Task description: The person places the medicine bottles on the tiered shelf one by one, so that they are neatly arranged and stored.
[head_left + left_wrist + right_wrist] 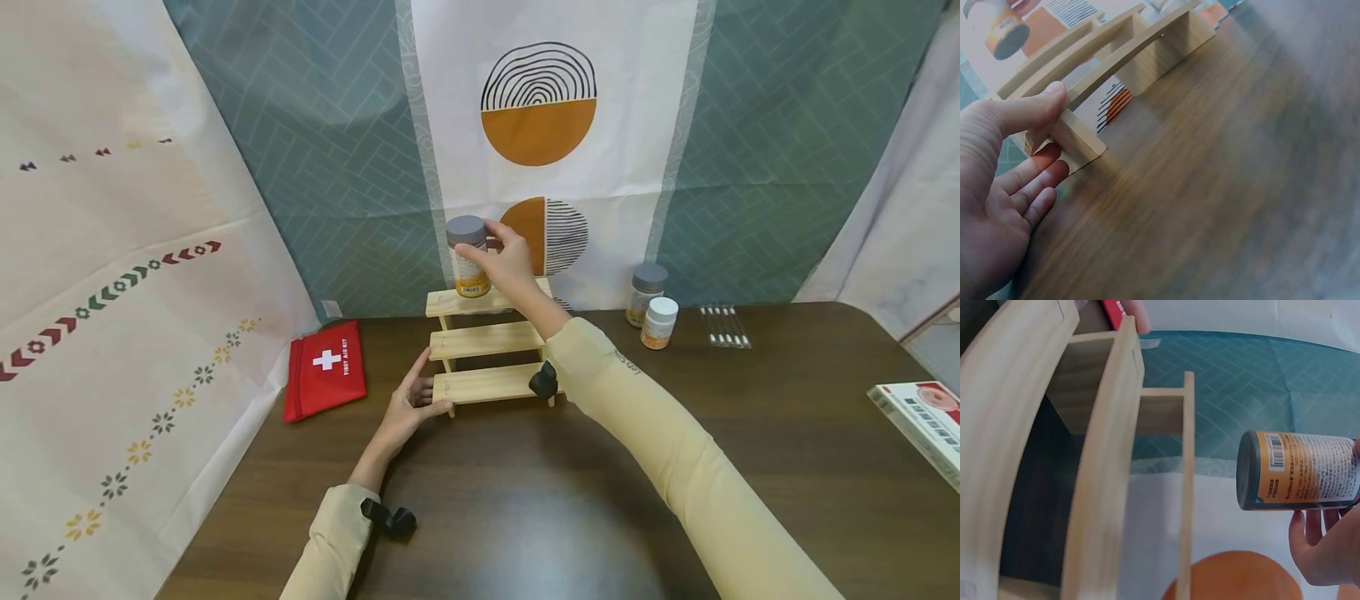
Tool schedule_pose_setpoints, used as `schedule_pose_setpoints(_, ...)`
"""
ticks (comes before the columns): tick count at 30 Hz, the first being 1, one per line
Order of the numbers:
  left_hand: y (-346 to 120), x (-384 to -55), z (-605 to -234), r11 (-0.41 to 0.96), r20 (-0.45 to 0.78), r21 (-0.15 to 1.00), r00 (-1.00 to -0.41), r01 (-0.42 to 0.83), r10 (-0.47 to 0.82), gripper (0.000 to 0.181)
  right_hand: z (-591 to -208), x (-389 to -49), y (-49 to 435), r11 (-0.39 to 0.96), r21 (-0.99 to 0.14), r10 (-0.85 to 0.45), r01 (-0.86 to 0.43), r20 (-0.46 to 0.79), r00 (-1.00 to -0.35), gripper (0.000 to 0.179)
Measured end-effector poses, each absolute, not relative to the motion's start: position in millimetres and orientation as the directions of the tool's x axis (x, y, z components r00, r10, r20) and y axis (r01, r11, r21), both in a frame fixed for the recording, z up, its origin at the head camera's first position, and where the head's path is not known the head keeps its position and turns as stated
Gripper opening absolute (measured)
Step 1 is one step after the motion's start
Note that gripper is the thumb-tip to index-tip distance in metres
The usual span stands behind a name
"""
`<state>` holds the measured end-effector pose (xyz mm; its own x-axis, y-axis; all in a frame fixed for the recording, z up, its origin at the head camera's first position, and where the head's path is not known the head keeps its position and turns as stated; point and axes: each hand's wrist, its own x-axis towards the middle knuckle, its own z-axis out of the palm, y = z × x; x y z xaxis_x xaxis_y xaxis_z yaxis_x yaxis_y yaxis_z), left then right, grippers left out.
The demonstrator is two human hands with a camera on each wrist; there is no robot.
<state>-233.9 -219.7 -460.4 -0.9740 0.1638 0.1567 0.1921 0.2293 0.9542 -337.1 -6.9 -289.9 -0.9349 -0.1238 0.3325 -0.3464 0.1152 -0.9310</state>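
Here, bottle (472, 272) in right hand (512, 263), above rack (487, 340).

A dark wood-grain bench (495, 500) carries, left to right: red first-aid pouch (327, 372), stepped wooden rack (491, 340), grey-capped bottle (643, 292), white-capped bottle (659, 323), cotton swabs (725, 325) and flat box (921, 423).

In the head view, the dark wooden worktop (787, 433) is backed at twelve o'clock by a teal, herringbone-patterned cloth (772, 167), parted by a white panel (645, 125) on which orange and black-lined circles (538, 129) are printed. At nine o'clock a cream cloth (112, 208) is patterned with arrows and small flowers, and towards three o'clock a pale cloth (907, 225) is hung. A soft sheen is cast on the worktop near six o'clock.
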Motion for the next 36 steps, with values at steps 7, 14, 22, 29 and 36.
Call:
schedule_pose_setpoints(7,-219,-236,-463,0.218,0.18,0.951,-0.967,0.218,0.179,0.096,-303,-339,-19,0.109,-0.945,-0.097,-0.308,0.298,-0.95,0.059)
schedule_pose_setpoints(14,-217,-235,-463,0.206,0.188,0.952,-0.964,0.226,0.191,0.094,-313,-339,-25,0.107,-0.953,-0.103,-0.283,0.272,-0.957,0.061)
schedule_pose_setpoints(22,-206,-225,-439,0.205,0.148,0.96,-0.968,0.19,0.204,0.093,-320,-342,-26,0.109,-0.953,-0.074,-0.282,0.275,-0.959,0.063)
schedule_pose_setpoints(29,-213,-234,-451,0.207,0.143,0.961,-0.97,0.184,0.197,0.095,-320,-341,-28,0.14,-0.946,-0.099,-0.293,0.282,-0.954,0.065)
schedule_pose_setpoints(36,-219,-234,-464,0.218,0.148,0.959,-0.975,0.183,0.166,0.094,-328,-336,-21,0.178,-0.933,-0.109,-0.312,0.297,-0.949,0.062)
